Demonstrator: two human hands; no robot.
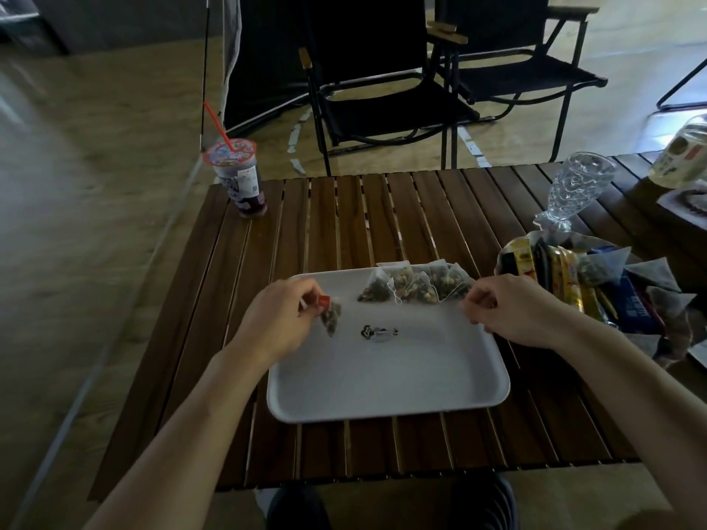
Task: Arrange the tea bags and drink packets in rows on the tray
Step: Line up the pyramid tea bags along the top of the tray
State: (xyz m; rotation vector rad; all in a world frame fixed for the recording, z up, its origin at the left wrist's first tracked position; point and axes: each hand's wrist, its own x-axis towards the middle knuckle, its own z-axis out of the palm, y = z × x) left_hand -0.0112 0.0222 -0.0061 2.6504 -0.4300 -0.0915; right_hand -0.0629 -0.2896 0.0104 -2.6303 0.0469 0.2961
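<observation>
A white tray (386,380) lies on the slatted wooden table. Along its far edge sits a row of several pyramid tea bags (417,285), packed close and partly overlapping. My left hand (279,319) hovers over the tray's far left corner, pinching a pyramid tea bag (331,318) by its red tag, so the bag hangs just above the tray. My right hand (512,309) is at the tray's right edge with fingers curled, apparently pinching a thin string from the row. A pile of drink packets and tea bags (574,285) lies right of the tray.
A lidded drink cup with a red straw (239,177) stands at the table's far left corner. A clear textured glass (575,189) stands at the far right, with a pale jar (685,158) beyond it. Black folding chairs (382,78) stand behind the table.
</observation>
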